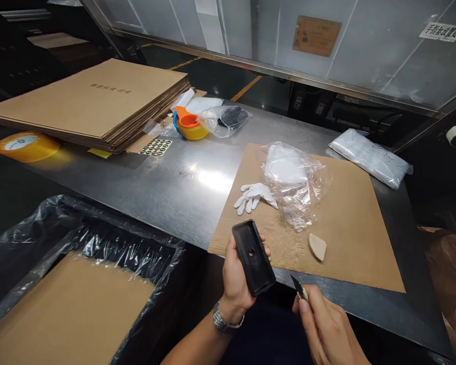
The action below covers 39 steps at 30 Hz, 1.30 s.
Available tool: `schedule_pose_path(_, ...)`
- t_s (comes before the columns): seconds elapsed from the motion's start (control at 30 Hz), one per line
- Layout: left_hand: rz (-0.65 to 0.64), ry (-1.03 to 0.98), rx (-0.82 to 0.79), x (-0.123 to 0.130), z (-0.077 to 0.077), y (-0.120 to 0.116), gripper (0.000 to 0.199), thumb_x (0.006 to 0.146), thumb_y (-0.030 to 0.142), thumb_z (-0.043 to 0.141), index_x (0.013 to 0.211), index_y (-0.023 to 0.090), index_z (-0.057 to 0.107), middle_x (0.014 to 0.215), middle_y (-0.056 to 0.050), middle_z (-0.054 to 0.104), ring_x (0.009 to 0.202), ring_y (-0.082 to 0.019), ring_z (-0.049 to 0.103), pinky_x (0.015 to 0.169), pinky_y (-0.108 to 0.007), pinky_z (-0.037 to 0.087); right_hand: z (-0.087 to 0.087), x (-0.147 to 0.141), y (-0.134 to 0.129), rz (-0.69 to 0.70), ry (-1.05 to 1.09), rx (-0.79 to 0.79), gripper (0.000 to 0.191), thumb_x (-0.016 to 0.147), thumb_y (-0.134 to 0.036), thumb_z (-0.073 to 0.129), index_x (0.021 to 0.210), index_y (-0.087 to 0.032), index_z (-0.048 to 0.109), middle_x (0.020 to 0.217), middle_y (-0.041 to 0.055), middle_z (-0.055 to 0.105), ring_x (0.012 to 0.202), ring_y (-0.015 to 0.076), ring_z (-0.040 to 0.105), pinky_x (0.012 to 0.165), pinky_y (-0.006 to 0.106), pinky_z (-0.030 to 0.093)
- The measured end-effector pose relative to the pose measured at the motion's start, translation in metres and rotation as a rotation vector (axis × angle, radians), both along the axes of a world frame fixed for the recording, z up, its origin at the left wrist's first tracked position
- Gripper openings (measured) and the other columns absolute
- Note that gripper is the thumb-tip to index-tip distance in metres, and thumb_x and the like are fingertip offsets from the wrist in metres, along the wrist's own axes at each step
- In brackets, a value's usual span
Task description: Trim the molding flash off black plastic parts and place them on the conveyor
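My left hand (235,279) is wrapped round a black rectangular plastic housing (253,258), its hollow side facing up and a small hole near the middle. In my right hand (323,319) is a craft knife (299,288), pinched near its dark pointed blade, which points up and left towards the housing without touching it. Beyond the hands, a sheet of cardboard (349,203) covers part of the metal table. On it lie a white glove (254,196), a beige wedge-shaped piece (317,247) and a clear plastic bag (296,177) with white material inside.
A cardboard stack (99,101) stands at the back left, beside a roll of yellow tape (26,146). Orange and yellow tape rings (192,124) and a bagged black item (231,117) sit behind. A plastic-lined bin (72,304) is front left; a wrapped packet (370,157) lies right.
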<state>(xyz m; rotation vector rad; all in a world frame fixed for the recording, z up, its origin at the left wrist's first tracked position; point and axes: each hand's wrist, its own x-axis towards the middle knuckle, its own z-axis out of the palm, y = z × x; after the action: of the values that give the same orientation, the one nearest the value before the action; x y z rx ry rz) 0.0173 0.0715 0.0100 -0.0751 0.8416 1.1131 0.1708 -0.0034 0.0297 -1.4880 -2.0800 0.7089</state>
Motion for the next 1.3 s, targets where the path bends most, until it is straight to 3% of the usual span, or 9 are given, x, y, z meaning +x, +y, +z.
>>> schedule_pose_path(0.07, -0.029, -0.013, 0.003, 0.0, -0.001, 0.0, 0.054, 0.085, 0.054, 0.03, 0.078, 0.011, 0.062, 0.058, -0.008, 0.06, 0.049, -0.012, 0.053, 0.042, -0.018, 0.042, -0.003, 0.003, -0.001, 0.016, -0.011, 0.071, 0.019, 0.093, -0.013, 0.03, 0.092, -0.017, 0.049, 0.063, -0.0013, 0.053, 0.049, 0.0091, 0.052, 0.047, 0.019, 0.041)
schedule_pose_path(0.2, -0.005, -0.003, 0.002, 0.001, 0.0, -0.002, 0.048, 0.086, 0.051, 0.034, 0.083, 0.011, 0.062, 0.062, -0.006, 0.059, 0.051, -0.012, 0.054, 0.044, -0.019, 0.043, -0.009, 0.007, -0.006, 0.045, -0.29, 0.279, 0.032, 0.093, -0.017, 0.037, 0.122, -0.009, 0.047, 0.066, 0.0019, 0.054, 0.056, 0.0123, 0.055, 0.05, 0.022, 0.042)
schedule_pose_path(0.43, 0.002, 0.025, 0.018, 0.003, 0.004, -0.004, 0.048, 0.082, 0.052, 0.044, 0.101, 0.012, 0.06, 0.071, -0.005, 0.06, 0.052, -0.013, 0.055, 0.043, -0.02, 0.044, -0.011, 0.007, -0.012, 0.065, -0.522, 0.36, 0.031, 0.093, -0.023, 0.039, 0.115, -0.011, 0.057, 0.06, 0.0002, 0.05, 0.051, 0.0105, 0.05, 0.047, 0.023, 0.035)
schedule_pose_path(0.67, 0.04, 0.053, 0.127, 0.005, 0.001, -0.007, 0.047, 0.086, 0.048, 0.04, 0.126, 0.025, 0.045, 0.079, -0.003, 0.06, 0.058, -0.013, 0.056, 0.052, -0.022, 0.046, -0.01, 0.007, -0.015, 0.085, -0.548, 0.354, 0.031, 0.093, -0.023, 0.038, 0.115, -0.013, 0.058, 0.06, -0.0003, 0.051, 0.051, 0.0102, 0.05, 0.048, 0.023, 0.034)
schedule_pose_path(1.07, 0.07, 0.135, 0.219, 0.006, 0.001, -0.013, 0.05, 0.086, 0.049, 0.04, 0.131, 0.026, 0.04, 0.081, -0.004, 0.061, 0.06, -0.013, 0.055, 0.054, -0.023, 0.045, -0.01, 0.01, -0.013, 0.106, -0.48, 0.251, 0.032, 0.094, -0.024, 0.035, 0.115, -0.014, 0.057, 0.062, 0.0001, 0.055, 0.051, 0.0102, 0.055, 0.046, 0.02, 0.038)
schedule_pose_path(1.3, 0.083, 0.21, 0.252, 0.008, 0.001, -0.016, 0.052, 0.086, 0.049, 0.039, 0.132, 0.024, 0.038, 0.082, -0.004, 0.061, 0.061, -0.014, 0.056, 0.057, -0.026, 0.047, -0.012, 0.008, -0.016, 0.086, -0.487, 0.275, 0.032, 0.094, -0.024, 0.034, 0.113, -0.014, 0.058, 0.061, 0.0001, 0.055, 0.049, 0.0098, 0.054, 0.044, 0.02, 0.035)
